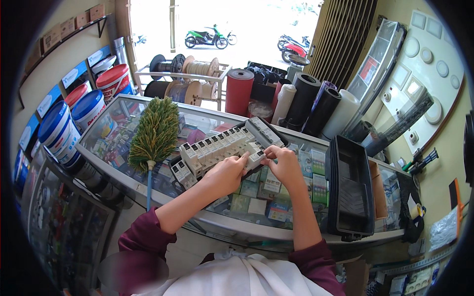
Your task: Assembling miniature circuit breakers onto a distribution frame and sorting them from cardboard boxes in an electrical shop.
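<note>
On the glass counter, a dark tray (174,161) holds a long row of white circuit breakers (215,147) with black switches. At the row's right end, a white circuit breaker (256,157) sits between my two hands. The curled fingers of my left hand (228,173) press on its left side, partly hidden by the hand itself. My right hand (283,166) pinches its right edge between thumb and fingers. More grey-white breakers (264,132) lie behind, in the tray's far right part. Left of the tray rests a green-and-yellow duster (156,129) with a blue handle.
An open black plastic case (349,190) stands on the counter's right side. Boxed goods (277,211) lie beneath the glass top (197,116). Beyond the counter are upright rolls (240,91) and cable spools (185,92). Paint buckets (59,129) stand at the left.
</note>
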Tool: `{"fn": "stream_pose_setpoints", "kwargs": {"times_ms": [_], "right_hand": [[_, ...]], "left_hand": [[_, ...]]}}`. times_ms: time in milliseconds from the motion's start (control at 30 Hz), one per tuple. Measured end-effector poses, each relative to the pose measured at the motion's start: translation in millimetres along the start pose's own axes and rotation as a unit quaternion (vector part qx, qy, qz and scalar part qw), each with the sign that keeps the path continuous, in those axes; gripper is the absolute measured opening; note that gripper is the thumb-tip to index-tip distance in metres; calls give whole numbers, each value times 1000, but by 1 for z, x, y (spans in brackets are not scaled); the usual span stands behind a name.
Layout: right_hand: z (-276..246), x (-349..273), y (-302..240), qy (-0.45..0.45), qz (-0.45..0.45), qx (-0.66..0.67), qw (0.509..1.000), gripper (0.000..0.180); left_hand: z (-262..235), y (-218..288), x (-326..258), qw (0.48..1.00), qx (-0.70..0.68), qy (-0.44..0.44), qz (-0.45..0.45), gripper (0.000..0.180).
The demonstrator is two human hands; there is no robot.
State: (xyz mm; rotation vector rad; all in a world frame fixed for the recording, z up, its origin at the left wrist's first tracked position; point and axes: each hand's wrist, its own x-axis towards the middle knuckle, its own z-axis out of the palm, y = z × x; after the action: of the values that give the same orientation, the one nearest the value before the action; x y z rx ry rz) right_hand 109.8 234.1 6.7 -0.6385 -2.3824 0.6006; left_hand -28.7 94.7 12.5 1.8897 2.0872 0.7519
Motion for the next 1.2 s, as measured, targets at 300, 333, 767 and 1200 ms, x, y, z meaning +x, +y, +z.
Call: {"fn": "stream_pose_setpoints", "kwargs": {"times_ms": [300, 333, 767, 1200], "right_hand": [[-5, 5, 2, 0, -12, -51, 999, 11], [-6, 5, 0, -7, -20, -41, 999, 9], [-7, 7, 7, 33, 26, -30, 999, 10], [-10, 8, 4, 52, -41, -80, 995, 11]], "left_hand": [[-9, 18, 4, 996, 33, 72, 31, 37], [-9, 19, 5, 996, 33, 71, 31, 37], [-11, 25, 9, 992, 78, 95, 11, 25], [-9, 26, 29, 995, 88, 45, 31, 19]]}}
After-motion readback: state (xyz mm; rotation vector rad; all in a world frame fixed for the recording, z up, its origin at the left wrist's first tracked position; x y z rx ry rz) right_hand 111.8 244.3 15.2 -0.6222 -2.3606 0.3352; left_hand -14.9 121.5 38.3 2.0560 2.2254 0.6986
